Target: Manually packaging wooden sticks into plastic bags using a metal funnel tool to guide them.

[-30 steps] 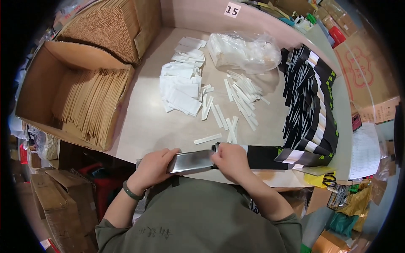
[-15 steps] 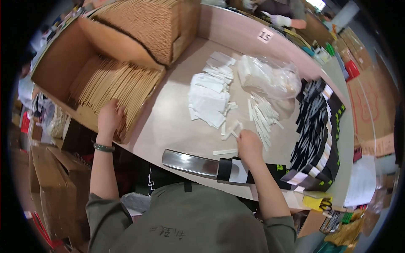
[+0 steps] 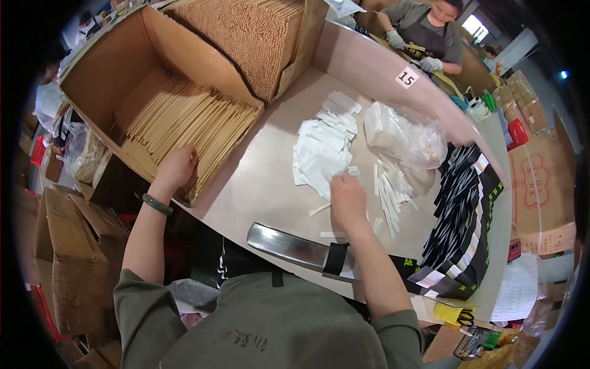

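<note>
My left hand [image 3: 177,166] reaches into the near end of a cardboard box, its fingers curled onto a layer of long thin wooden sticks [image 3: 193,120]. A green bangle [image 3: 158,204] circles that wrist. On the table, my right hand [image 3: 348,198] is closed in a pinch at the near edge of a pile of flat white packets [image 3: 321,150]; what its fingertips hold is hidden. Narrow white strips [image 3: 390,194] lie loose to its right. Below the hand, along the table's front edge, rests a curved shiny metal piece [image 3: 289,246] with a black band [image 3: 335,259] around it.
A second box packed with upright sticks [image 3: 243,46] stands behind the first. At the right are a clear plastic bag of white pieces [image 3: 409,135] and a bin of black sleeves [image 3: 458,203]. Beyond the raised table wall [image 3: 375,64], a gloved person [image 3: 424,40] handles sticks.
My right hand has moved away from me, from the loose strips to the edge of the white packets. My left hand stays at the sticks. The view has shifted, showing more of the person opposite.
</note>
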